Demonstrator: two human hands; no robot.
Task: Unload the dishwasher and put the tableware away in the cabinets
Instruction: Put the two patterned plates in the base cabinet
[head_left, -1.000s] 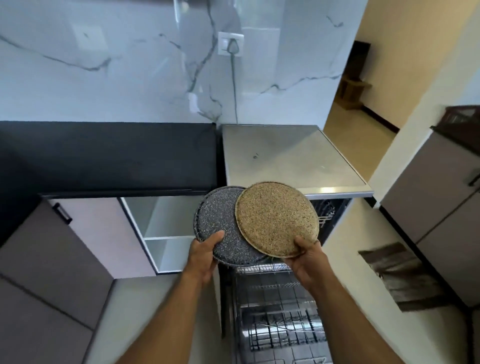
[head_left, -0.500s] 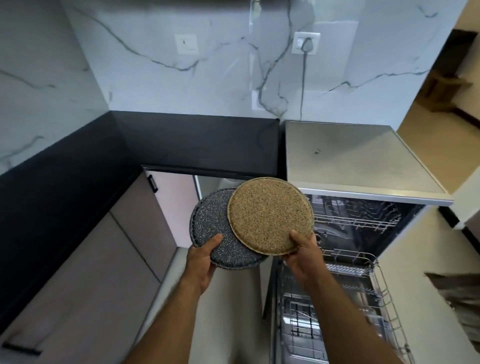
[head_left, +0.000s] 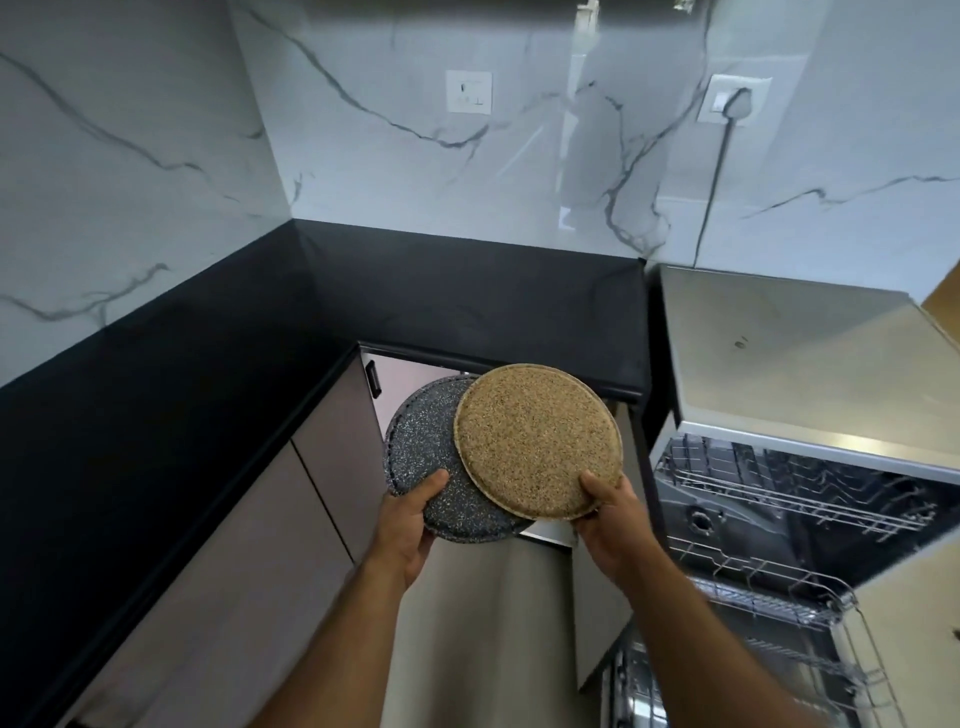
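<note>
We have turned left: our left grip (head_left: 410, 525) pinches the round grey speckled plate (head_left: 426, 452), our right grip (head_left: 613, 514) the round tan speckled plate (head_left: 537, 441).

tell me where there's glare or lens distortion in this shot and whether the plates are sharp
Head view: bright reflections streak the glossy marble backsplash and the dishwasher top; the wide-angle lens bows the black countertop edges and wall lines; the tan plate and grey plate look sharp, speckles visible, as do the left hand and right hand; the lower corners are dim and soft.
</note>
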